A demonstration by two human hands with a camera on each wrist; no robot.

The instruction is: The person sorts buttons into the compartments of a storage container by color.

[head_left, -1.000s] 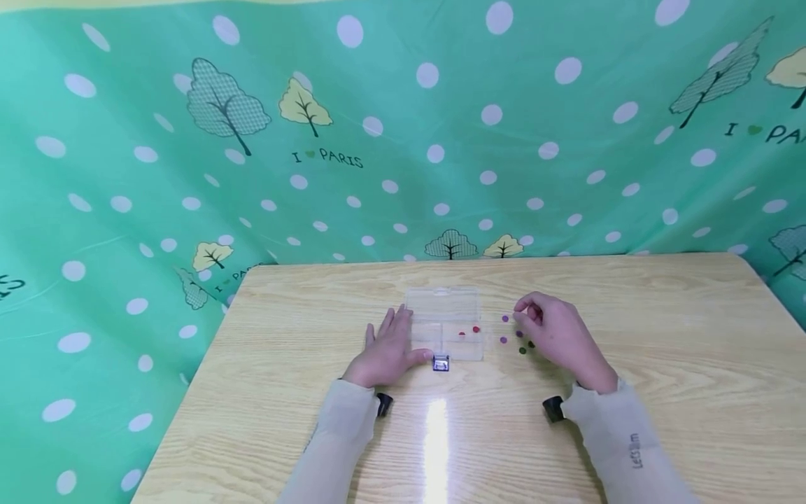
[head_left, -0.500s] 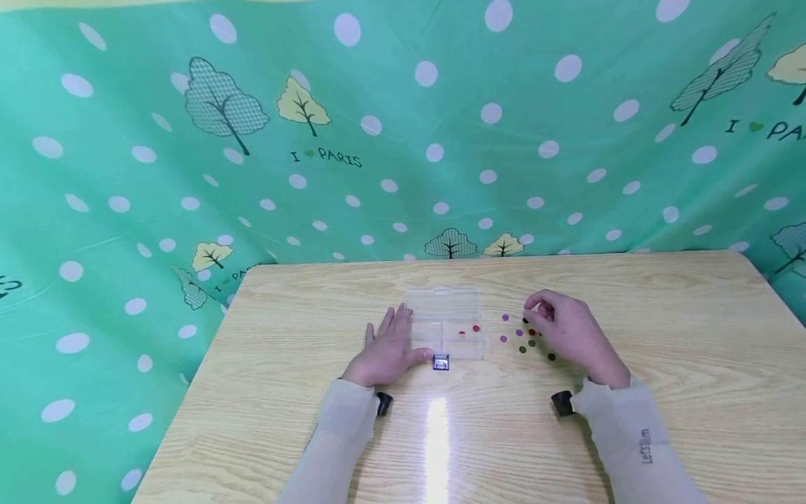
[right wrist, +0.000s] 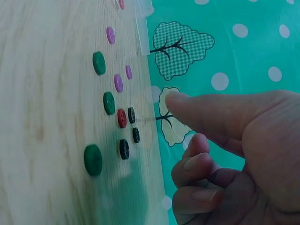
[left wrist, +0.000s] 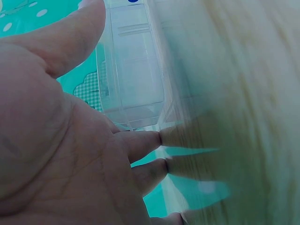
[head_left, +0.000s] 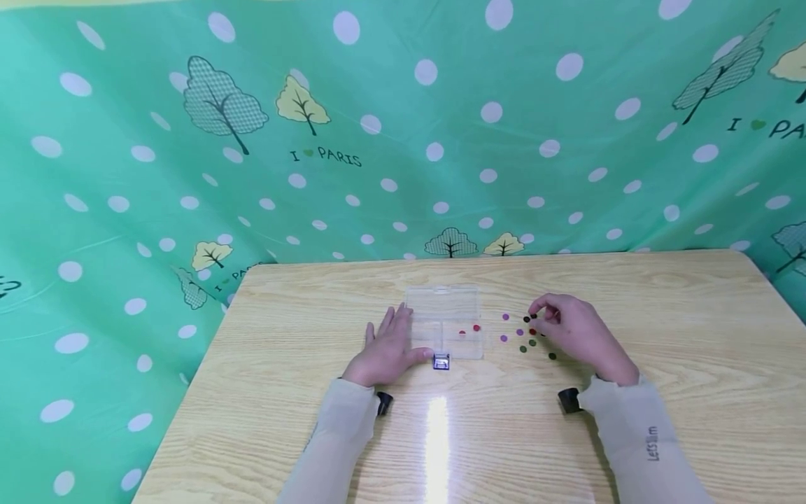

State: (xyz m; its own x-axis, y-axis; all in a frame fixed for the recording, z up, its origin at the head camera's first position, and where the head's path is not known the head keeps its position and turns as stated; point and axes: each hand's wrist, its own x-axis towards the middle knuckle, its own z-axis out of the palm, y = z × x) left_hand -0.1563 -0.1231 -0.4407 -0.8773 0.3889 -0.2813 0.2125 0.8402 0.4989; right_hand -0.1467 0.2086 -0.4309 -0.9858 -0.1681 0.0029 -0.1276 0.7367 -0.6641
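A clear plastic box (head_left: 467,352) lies with its lid (head_left: 443,304) folded back on the table. Two red buttons (head_left: 476,327) show at its right compartment. My left hand (head_left: 384,353) rests at the box's left side, fingers spread and straight; its thumb reaches toward a blue clasp (head_left: 441,362) at the front. Over the loose buttons hovers my right hand (head_left: 576,332), fingers bent, thumb apart from the index finger, nothing seen between them. Below it lie black buttons (right wrist: 124,149), a red button (right wrist: 122,118), green buttons (right wrist: 93,159) and purple buttons (right wrist: 118,83).
The wooden table (head_left: 302,434) reaches back to a green curtain (head_left: 390,133) with white dots and printed trees. Black wrist cameras sit at both cuffs, the right wrist camera (head_left: 569,400) low over the tabletop.
My right hand has moved rightward across the buttons, uncovering several that it hid. A black button once at its fingertips now lies on the table. My left hand keeps its place.
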